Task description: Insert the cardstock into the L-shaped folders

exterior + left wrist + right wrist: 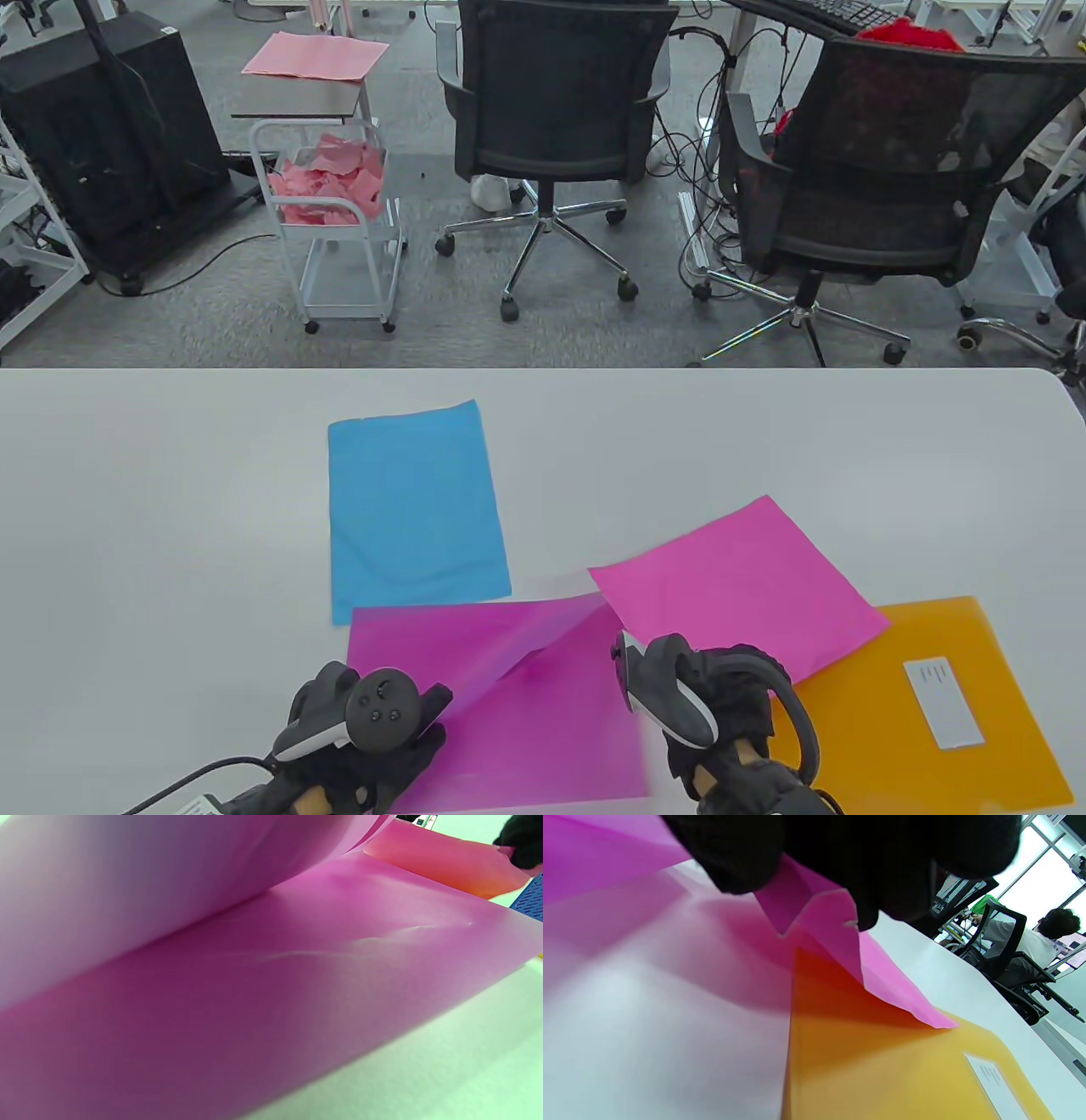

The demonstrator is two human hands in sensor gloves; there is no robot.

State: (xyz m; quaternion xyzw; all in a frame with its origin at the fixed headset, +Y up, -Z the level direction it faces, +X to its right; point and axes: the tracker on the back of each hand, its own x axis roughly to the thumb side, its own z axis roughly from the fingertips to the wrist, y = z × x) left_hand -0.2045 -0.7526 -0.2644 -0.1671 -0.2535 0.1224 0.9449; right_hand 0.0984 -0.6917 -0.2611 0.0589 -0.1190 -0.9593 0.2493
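Lifting the purple folder's (509, 722) top flap with our left hand (356, 730) at the desk's near edge, our right hand (721, 705) pinches the pink cardstock (747, 577), ready to slide in.

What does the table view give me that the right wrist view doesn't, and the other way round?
Only the table view: the blue sheet lying flat beyond the folder, the left hand at the magenta folder with its top flap lifted, and the whole layout.

Only the right wrist view: the right hand pinching the pink cardstock by its bent corner, lifted above the orange folder.

Both: pink cardstock, orange folder with white label, magenta folder, table.
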